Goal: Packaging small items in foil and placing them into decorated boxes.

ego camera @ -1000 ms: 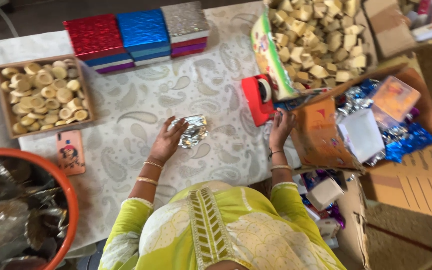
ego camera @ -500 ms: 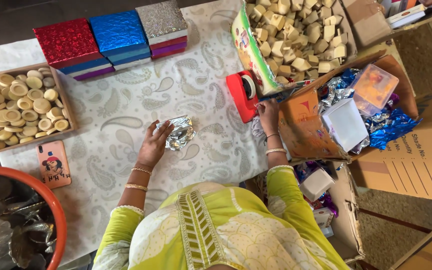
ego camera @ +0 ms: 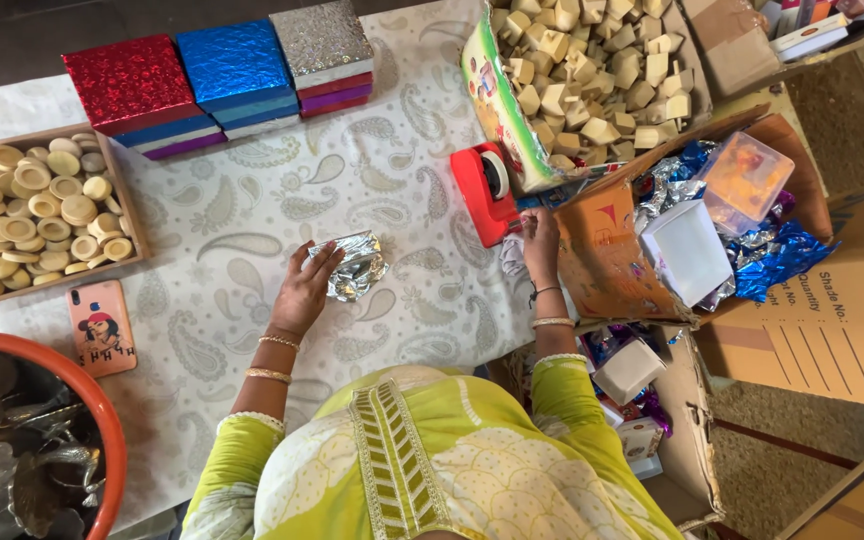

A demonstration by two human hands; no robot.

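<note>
- A table covered by a white cloth with a grey paisley pattern is seen from above; bare grey floor shows along the top left edge.
- A row of stacked glittery boxes, red, blue and silver, is set at the far side of the cloth.
- A wooden tray filled with round pale discs is placed at the left edge, and a phone in an orange case lies just below it.
- An orange basin of dark metal pieces is seen at the bottom left corner.
- A red tape dispenser stands near the right edge of the cloth, beside a carton of pale cubes.
- An open cardboard box holding blue and silver foil and small clear containers is placed to the right of the table.
- The left hand is stretched forward from a yellow-green sleeve, palm down, with loosely spread fingers resting on the edge of a crumpled silver foil-wrapped piece, which lies on the cloth near the middle; it is touched rather than gripped.
- The right hand is raised to the flap of the cardboard box just beside the dispenser, fingers curled; whether anything is pinched there cannot be told.
</note>
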